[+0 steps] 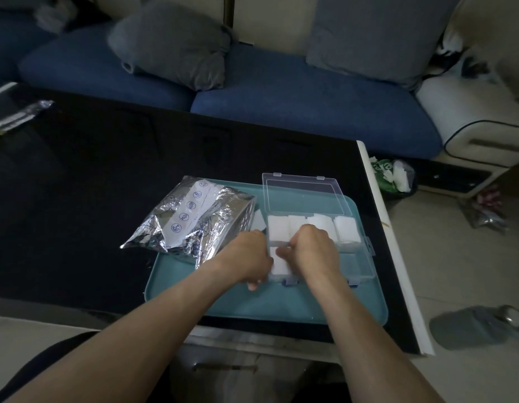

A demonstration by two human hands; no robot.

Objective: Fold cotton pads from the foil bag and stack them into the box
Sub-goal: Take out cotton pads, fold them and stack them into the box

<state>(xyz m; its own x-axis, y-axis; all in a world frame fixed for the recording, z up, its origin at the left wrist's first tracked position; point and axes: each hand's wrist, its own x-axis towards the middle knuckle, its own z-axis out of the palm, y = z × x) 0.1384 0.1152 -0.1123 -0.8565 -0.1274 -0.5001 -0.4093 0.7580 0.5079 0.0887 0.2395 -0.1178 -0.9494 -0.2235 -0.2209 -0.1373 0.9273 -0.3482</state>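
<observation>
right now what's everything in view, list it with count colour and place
tray: 1, teal, on the table's near right part
table: 1, black, in front of the sofa
foil bag: 1, silver with a white label, partly on the tray's left edge
box: 1, clear, lid open, on the tray's right side
pads: several, white, in the box's far row and near left cell; exact count unclear
loose pad: 1, white, between bag and box
sofa: 1, blue, behind the table
cushions: 2, grey, on the sofa
left hand: at the box's left edge, fingers curled
right hand: over the box, fingers curled

Foil bag: round symbols; unreadable.
</observation>
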